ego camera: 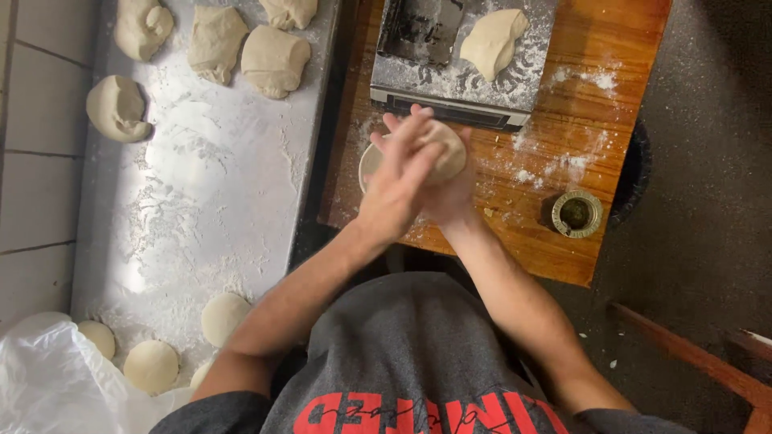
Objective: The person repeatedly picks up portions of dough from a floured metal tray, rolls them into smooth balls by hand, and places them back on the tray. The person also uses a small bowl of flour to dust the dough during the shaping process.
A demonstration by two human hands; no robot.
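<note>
Dough ball [444, 153] pressed between both hands | left hand [400, 183] on top | right hand [450, 197] cupping beneath

Rough dough pieces [273, 60] lie at the far end of the floured tabletop [209, 185], rounded balls [151, 366] at its near end. To the right, a scale [458, 72] bearing a dough lump [492, 42] stands on a wooden board [563, 161], a small cup [576, 213] nearer.

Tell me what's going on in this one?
A person presses a piece of dough between both palms, left hand over right hand, above a floured wooden table. Another dough piece sits on a scale. On the floured metal counter, rough lumps lie at the far end and rounded balls nearer the person.
</note>
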